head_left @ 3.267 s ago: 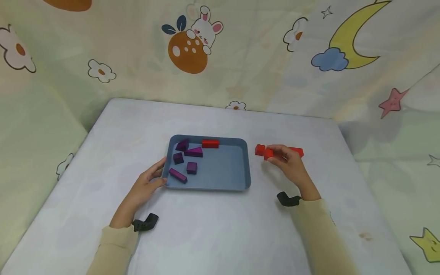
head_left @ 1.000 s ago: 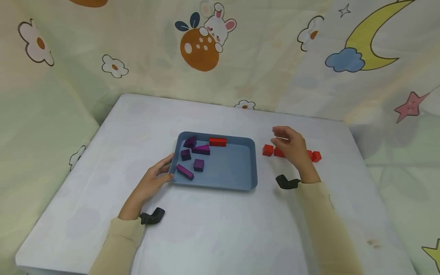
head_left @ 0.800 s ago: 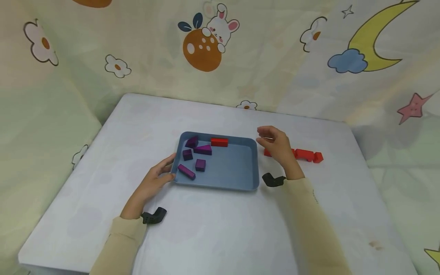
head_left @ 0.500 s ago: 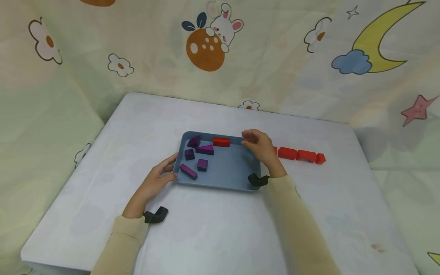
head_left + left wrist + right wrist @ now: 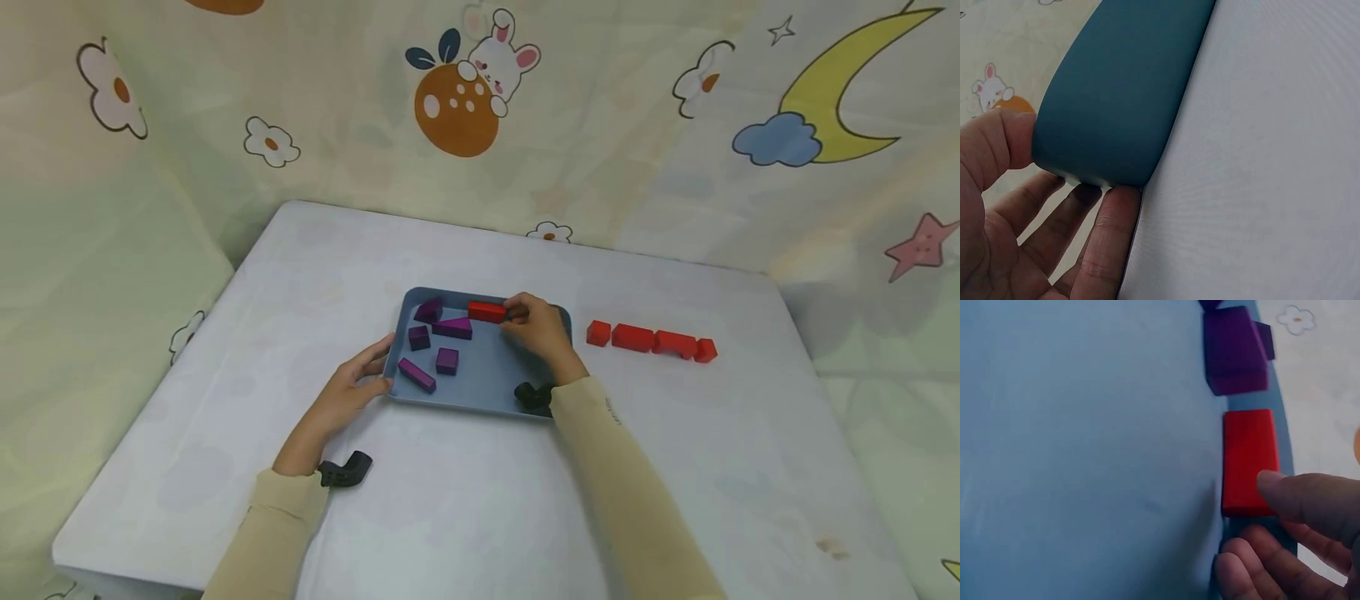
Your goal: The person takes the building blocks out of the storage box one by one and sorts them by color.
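Observation:
My left hand [image 5: 343,396] holds the left edge of a blue-grey tray [image 5: 480,403]. In the left wrist view its thumb is at the rim and its bent fingers touch the outer wall of the tray [image 5: 1116,94]. Over the tray's right half, my right hand [image 5: 538,329] has its thumb and index finger around the right end of a red rectangular block [image 5: 486,312]. The right wrist view shows the thumb on that red block [image 5: 1247,456] and the other fingers curled beside it. Several purple blocks [image 5: 452,328] lie in the tray's left half.
To the right of the tray, on the white table [image 5: 450,492], stands a row of red pieces: a cube [image 5: 598,333], a long block [image 5: 632,337], an arch-shaped block [image 5: 675,343] and a small end piece [image 5: 705,350]. A patterned cloth [image 5: 337,108] hangs behind the table.
My right hand has set a small red piece in the row, let go and moved left over the tray to the red block there. The left hand has stayed at the tray's edge.

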`<state>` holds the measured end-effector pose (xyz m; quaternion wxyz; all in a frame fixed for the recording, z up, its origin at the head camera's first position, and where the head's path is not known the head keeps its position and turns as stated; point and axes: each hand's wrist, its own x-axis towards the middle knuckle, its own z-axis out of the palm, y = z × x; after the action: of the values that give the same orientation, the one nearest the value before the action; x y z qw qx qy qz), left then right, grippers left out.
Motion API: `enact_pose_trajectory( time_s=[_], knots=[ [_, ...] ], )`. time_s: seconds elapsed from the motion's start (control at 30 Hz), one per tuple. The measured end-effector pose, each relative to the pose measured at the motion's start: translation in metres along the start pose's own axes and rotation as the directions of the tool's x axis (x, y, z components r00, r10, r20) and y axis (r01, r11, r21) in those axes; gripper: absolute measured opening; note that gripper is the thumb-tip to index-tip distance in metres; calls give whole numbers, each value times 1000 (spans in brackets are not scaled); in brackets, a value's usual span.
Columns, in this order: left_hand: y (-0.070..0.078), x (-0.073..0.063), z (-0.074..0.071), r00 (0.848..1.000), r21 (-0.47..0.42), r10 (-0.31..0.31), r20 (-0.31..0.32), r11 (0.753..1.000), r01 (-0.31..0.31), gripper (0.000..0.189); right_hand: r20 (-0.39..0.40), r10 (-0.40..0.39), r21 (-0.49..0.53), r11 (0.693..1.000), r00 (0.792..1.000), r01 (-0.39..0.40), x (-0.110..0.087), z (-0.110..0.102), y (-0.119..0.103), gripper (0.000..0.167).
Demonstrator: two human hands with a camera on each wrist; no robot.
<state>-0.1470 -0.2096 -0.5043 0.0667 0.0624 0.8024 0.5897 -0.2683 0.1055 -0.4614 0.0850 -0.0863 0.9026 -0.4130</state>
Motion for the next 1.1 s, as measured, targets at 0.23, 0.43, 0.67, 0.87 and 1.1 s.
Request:
enact_pose_trajectory(
  time_s=[0.23,0.43,0.67,0.87,1.1],
  knots=[
    [1,1,3,1000,-2,1,6,1000,-1,73,-53,16,-67,998,998,-20,2,11,-6,23],
    [2,0,2,1000,4,-14,3,1000,14,73,-18,-14,6,1000,1000,14,-1,2,0,24],
    [2,0,2,1000,4,-13,4,1000,13,73,-68,-38,45,998,997,41,-23,-39,7,28],
    [1,1,4,1000,12,-26,6,1000,26,73,-210,-48,37,998,976,57,-51,-82,29,31],
    [6,-1,3,999,21,-44,15,999,44,73,-327,7,-40,999,945,-21,-84,-128,61,31]
  ],
)
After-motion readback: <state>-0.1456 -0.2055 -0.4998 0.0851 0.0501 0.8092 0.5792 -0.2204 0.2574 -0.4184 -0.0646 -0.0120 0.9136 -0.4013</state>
